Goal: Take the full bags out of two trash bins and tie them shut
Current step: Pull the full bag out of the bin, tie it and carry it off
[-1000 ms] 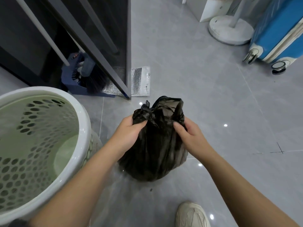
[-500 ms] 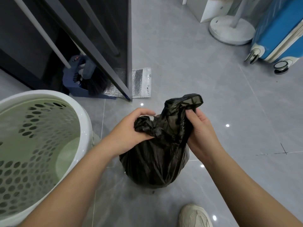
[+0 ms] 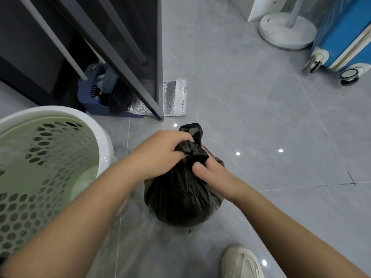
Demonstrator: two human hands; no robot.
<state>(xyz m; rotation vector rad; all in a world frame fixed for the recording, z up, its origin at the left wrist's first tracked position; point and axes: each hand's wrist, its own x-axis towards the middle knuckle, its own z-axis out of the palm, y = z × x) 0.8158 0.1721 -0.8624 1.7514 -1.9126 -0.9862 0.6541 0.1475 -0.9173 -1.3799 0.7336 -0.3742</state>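
Note:
A full black trash bag [image 3: 180, 199] stands on the grey tiled floor in the middle of the view. Its gathered top is twisted into a bunch, with one loose end sticking up behind my fingers. My left hand [image 3: 160, 151] grips the bunched plastic from the left. My right hand [image 3: 208, 171] pinches the twisted neck from the right, its thumb pressed on the bag. A white and pale green perforated trash bin [image 3: 60, 157] stands at the left with no bag visible inside.
A dark glass door frame [image 3: 156, 77] stands behind the bag, with a blue dustpan and brush [image 3: 104, 93] and a silver foil pouch [image 3: 174, 97] at its foot. A white fan base [image 3: 287, 33] and a blue suitcase [image 3: 341, 37] occupy the far right. My shoe [image 3: 241, 261] is near the bottom.
The bag's two top ends, held apart before, have been drawn together and crossed into a tight bunch. Both hands have closed in over the bag's neck.

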